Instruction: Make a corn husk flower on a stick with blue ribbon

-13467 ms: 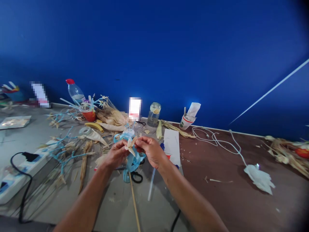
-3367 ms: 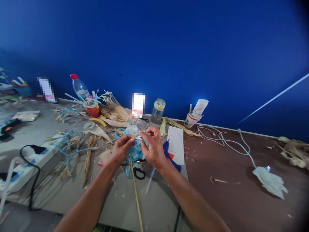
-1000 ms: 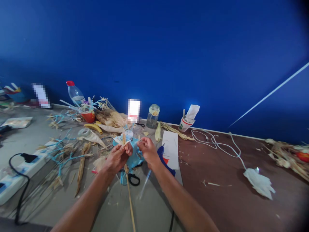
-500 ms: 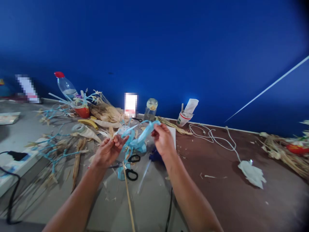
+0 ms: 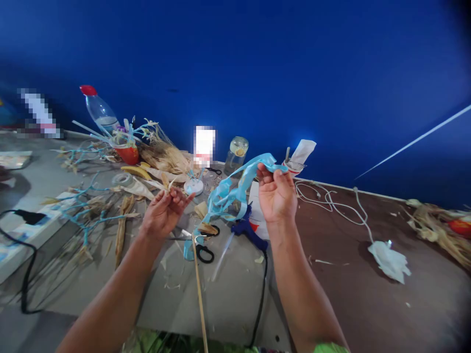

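My right hand (image 5: 277, 196) is raised over the table, its fingers pinching a light blue ribbon (image 5: 241, 189) that loops down to the left. In my left hand (image 5: 164, 210), closed fingertips hold a small pale dried husk flower (image 5: 170, 185). Below the ribbon lie black-handled scissors (image 5: 205, 254), partly covered by husk scraps. A thin wooden stick (image 5: 199, 294) runs from beside the scissors toward me. Between my hands, lower down, rests a dark blue glue gun (image 5: 252, 234) with a clear glue stick (image 5: 222, 257) at its back.
At the left are blue-wrapped branches (image 5: 86, 228), a power strip (image 5: 22, 245), a red cup (image 5: 127, 154) and a leaning bottle (image 5: 101, 110). A glass jar (image 5: 236, 154) and a paper cup (image 5: 294, 166) stand along the wall. A white cable (image 5: 331, 208) lies right.
My right hand has moved up and right, drawing the blue ribbon with it off the table clutter. The glue gun and a white round container now show. My left hand keeps its pinch.
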The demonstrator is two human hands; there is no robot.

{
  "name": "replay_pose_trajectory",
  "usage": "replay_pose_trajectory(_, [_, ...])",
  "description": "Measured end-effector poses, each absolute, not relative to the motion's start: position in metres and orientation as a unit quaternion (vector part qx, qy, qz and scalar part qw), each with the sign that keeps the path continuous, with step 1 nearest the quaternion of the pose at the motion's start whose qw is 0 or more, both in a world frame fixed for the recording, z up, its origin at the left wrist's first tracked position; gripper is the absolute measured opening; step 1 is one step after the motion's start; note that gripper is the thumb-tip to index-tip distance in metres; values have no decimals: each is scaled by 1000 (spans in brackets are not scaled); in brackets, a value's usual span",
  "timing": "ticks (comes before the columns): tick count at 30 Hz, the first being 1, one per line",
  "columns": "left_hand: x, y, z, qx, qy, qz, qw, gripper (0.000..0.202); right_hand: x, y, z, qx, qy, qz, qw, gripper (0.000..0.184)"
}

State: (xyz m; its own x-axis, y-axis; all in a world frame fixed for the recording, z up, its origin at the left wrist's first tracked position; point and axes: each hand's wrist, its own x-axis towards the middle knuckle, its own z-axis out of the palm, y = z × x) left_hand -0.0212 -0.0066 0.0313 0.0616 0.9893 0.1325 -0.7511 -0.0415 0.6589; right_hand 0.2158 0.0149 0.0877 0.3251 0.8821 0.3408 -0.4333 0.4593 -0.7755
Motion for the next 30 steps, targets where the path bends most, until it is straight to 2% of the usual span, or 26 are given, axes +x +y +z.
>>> replay_pose_trajectory(6, [-20,-8,32,296,207,662,657,16,182,4,65,-454,-635,299,548,55])
replay_pose_trajectory(7, [-20,-8,32,297,207,662,656,15,180,3,63,-477,-656,265,521,54])
replay_pose_trajectory(9, [-21,-9,34,298,208,664,654,14,180,2,61,-508,-690,214,470,37])
replay_pose_trajectory(12, [-23,-8,34,299,206,668,649,15,181,2,62,-506,-731,216,403,20])
replay_pose_trajectory(15, [-25,-7,34,297,201,670,651,17,174,2,59,-464,-791,231,325,21])
replay_pose_trajectory(19, [-25,-6,32,296,189,668,656,18,156,-2,44,-390,-889,184,152,37])
replay_pose_trajectory(23, [-23,-5,29,305,179,667,656,18,143,-3,36,-409,-910,72,19,27])
replay_pose_trajectory(25, [-23,-5,29,301,178,668,657,17,145,1,41,-413,-910,39,6,23])
replay_pose_trajectory(27, [-23,-6,29,293,181,669,659,16,153,9,52,-422,-905,39,38,19])
replay_pose_trajectory(30, [-22,-8,32,281,191,668,662,16,172,24,77,-466,-862,49,192,20])
